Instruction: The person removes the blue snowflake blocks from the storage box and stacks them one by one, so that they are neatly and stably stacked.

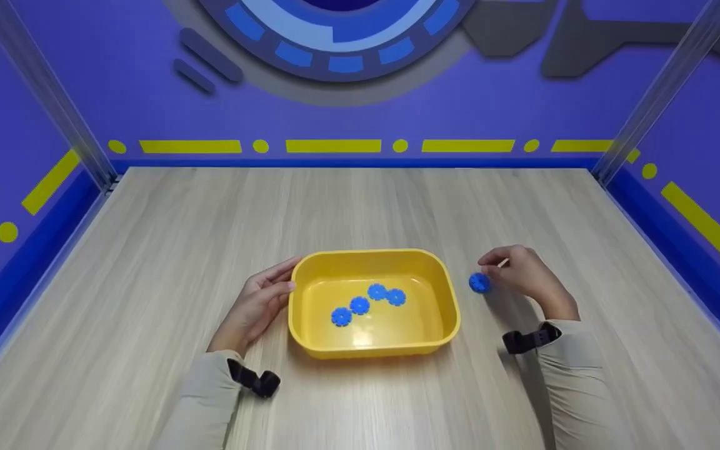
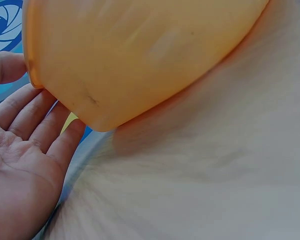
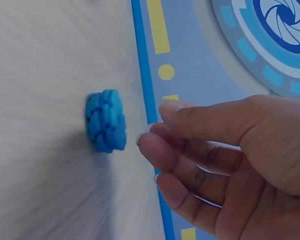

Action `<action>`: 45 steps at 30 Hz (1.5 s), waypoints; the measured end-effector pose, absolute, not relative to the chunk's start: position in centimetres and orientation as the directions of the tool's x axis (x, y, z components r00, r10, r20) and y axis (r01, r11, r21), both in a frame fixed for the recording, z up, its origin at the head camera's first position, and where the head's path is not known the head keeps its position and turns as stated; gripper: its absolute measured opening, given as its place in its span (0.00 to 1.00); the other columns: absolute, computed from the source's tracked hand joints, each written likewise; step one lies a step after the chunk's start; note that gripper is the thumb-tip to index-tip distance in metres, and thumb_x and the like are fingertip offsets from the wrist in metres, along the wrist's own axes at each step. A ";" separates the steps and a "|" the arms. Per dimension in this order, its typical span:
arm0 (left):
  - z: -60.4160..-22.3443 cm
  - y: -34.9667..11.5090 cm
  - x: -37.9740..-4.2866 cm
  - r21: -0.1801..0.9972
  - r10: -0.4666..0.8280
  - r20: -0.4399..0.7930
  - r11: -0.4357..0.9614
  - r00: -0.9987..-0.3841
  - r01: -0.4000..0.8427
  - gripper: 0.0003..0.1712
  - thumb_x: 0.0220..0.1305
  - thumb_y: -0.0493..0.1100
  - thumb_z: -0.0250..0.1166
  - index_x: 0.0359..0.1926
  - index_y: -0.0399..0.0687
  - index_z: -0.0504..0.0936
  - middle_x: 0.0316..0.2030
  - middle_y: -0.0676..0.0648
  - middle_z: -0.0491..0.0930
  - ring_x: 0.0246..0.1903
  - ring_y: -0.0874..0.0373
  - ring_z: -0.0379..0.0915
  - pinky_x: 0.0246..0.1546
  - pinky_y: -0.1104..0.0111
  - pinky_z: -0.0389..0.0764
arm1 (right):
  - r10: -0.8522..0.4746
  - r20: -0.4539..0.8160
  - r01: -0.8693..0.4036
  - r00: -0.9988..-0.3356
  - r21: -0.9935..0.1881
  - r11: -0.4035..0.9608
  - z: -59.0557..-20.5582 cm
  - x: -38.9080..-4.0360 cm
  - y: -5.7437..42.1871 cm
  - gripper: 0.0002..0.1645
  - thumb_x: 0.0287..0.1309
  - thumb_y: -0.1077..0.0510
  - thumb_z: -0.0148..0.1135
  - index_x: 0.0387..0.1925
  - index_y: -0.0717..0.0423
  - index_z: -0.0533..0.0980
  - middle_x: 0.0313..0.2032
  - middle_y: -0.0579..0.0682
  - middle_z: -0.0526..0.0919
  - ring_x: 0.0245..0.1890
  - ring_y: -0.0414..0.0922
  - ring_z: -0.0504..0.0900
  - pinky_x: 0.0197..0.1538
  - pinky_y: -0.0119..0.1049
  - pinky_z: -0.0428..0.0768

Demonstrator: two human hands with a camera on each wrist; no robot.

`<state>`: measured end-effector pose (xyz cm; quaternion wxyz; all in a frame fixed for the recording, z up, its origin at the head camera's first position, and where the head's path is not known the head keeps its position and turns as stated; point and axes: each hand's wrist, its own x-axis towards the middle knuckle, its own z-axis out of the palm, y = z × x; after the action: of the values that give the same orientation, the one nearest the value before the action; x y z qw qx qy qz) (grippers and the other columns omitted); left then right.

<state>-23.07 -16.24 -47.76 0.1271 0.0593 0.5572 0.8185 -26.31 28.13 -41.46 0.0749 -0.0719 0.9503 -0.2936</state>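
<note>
A yellow plastic tub [image 1: 374, 349] stands on the table. My left hand [image 1: 259, 306] holds its left side. The thumb rests at the rim and the fingers lie along the outer wall, as the left wrist view also shows [image 2: 32, 150]. Inside the tub lie several blue notched discs [image 1: 360, 305], two of them overlapping. To the tub's right, a short stack of blue notched discs [image 1: 479, 282] sits on the table. My right hand [image 1: 525, 275] is beside this stack. In the right wrist view its loosely bent fingers [image 3: 157, 150] stand apart from the stack [image 3: 106, 121], holding nothing.
A light wood-grain table [image 1: 360, 206] carries everything. Blue-purple panels [image 1: 360, 119] with yellow markings close off its back and sides. Black straps with small devices [image 1: 266, 383] sit on both wrists, over beige sleeves.
</note>
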 end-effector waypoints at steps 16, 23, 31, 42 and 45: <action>-47.7 -16.6 -23.1 0.926 0.272 -0.048 -0.348 -0.961 -0.144 0.36 0.62 0.30 0.58 0.71 0.33 0.58 0.70 0.37 0.59 0.60 0.58 0.71 0.60 0.67 0.75 | -0.263 -0.056 -0.190 -0.963 -0.554 0.811 -38.9 -26.6 25.3 0.14 0.61 0.61 0.61 0.47 0.62 0.81 0.42 0.59 0.84 0.39 0.51 0.81 0.46 0.45 0.84; -47.7 -16.5 -23.0 0.927 0.279 -0.043 -0.348 -0.959 -0.143 0.36 0.62 0.30 0.58 0.70 0.33 0.58 0.70 0.37 0.60 0.59 0.59 0.72 0.58 0.68 0.77 | -0.324 -0.045 -0.253 -0.945 -0.526 0.812 -37.8 -26.7 23.6 0.12 0.60 0.62 0.62 0.46 0.59 0.82 0.41 0.56 0.85 0.38 0.49 0.82 0.45 0.43 0.85; -48.0 -16.4 -23.2 0.931 0.284 -0.024 -0.343 -0.958 -0.126 0.36 0.62 0.30 0.58 0.70 0.30 0.57 0.68 0.38 0.64 0.58 0.58 0.73 0.57 0.69 0.78 | -0.410 -0.012 -0.354 -0.912 -0.485 0.800 -36.7 -26.9 21.5 0.12 0.58 0.63 0.64 0.44 0.61 0.82 0.39 0.56 0.86 0.38 0.49 0.82 0.45 0.44 0.84; -47.8 -16.4 -23.1 0.926 0.288 -0.030 -0.353 -0.957 -0.135 0.36 0.62 0.30 0.58 0.70 0.32 0.57 0.70 0.37 0.61 0.59 0.58 0.72 0.57 0.69 0.77 | -0.470 -0.078 -0.392 -0.879 -0.443 0.806 -36.1 -27.1 18.0 0.14 0.56 0.63 0.66 0.45 0.60 0.83 0.41 0.55 0.86 0.37 0.48 0.83 0.44 0.41 0.86; -47.9 -16.3 -23.1 0.926 0.288 -0.024 -0.353 -0.957 -0.130 0.36 0.62 0.31 0.58 0.70 0.31 0.57 0.69 0.36 0.61 0.59 0.59 0.72 0.57 0.69 0.77 | -0.486 -0.094 -0.406 -0.869 -0.427 0.808 -36.1 -27.1 17.2 0.15 0.55 0.63 0.67 0.46 0.59 0.83 0.41 0.54 0.86 0.38 0.48 0.84 0.45 0.41 0.86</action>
<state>-23.10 -16.34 -47.89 0.1274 0.0714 0.5542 0.8195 -27.10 17.16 -36.11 0.1000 -0.2357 0.9456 -0.2009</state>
